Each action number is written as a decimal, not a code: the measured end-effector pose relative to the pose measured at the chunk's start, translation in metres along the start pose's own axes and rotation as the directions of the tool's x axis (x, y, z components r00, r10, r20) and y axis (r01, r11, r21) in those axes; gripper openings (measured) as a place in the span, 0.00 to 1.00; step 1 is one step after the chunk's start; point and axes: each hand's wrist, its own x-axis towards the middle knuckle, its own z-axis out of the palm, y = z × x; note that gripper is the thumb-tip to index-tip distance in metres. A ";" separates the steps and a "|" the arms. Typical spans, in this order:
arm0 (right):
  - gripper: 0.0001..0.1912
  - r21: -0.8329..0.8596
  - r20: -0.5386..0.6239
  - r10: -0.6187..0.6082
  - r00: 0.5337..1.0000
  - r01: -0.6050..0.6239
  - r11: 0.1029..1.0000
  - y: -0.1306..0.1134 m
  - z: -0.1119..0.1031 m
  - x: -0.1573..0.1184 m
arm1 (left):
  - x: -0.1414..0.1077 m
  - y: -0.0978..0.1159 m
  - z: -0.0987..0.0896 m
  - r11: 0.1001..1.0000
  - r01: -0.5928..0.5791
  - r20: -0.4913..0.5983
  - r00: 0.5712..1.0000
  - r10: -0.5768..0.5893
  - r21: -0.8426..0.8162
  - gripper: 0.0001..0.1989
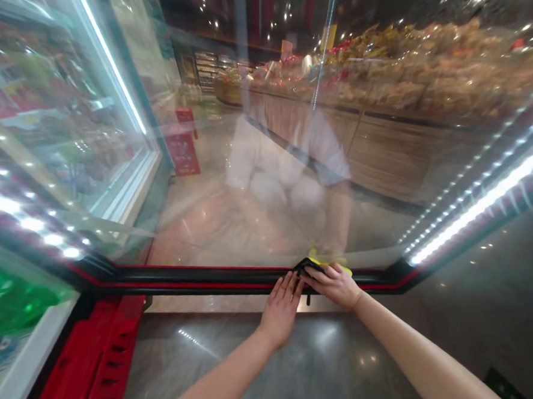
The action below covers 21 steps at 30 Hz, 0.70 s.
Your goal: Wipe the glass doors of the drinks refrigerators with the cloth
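A glass cooler door (286, 237) stands open before me, with a black bottom rail (225, 277) edged in red. My right hand (337, 285) presses a black and yellow cloth (308, 264) against the rail and the lower edge of the glass. The cloth's black part bunches at the fingertips, and its yellow part shows behind them. Beside it, my left hand (281, 312) lies with outstretched fingers on the rail, fingertips close to the black part of the cloth. Whether they touch it I cannot tell.
On the left is a lit cooler with blurred goods and green bottles (12, 295) above a red base panel (89, 357). Bright light strips (483, 201) line the door's sides. Through the glass appear a wooden display counter (396, 150) and a red box (184, 152). Grey floor (328, 372) lies below.
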 end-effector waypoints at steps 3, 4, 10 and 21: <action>0.19 -0.001 -0.013 0.023 1.000 -0.023 1.000 -0.025 0.017 0.030 | -0.018 -0.023 -0.003 0.999 0.043 -0.017 0.999 -0.043 0.031 0.30; 0.18 0.015 -0.044 0.039 0.998 -0.038 0.999 -0.036 0.024 0.043 | -0.027 -0.032 -0.004 0.996 0.076 -0.020 0.997 -0.075 0.044 0.30; 0.16 0.113 -0.093 0.026 0.995 -0.016 0.993 -0.068 0.047 0.096 | -0.058 -0.074 -0.011 0.984 0.156 -0.016 0.988 -0.155 0.088 0.29; 0.20 0.100 -0.046 0.277 0.960 -0.272 0.957 -0.010 0.013 -0.006 | 0.027 -0.025 -0.022 0.992 -0.126 0.076 0.989 0.124 0.022 0.33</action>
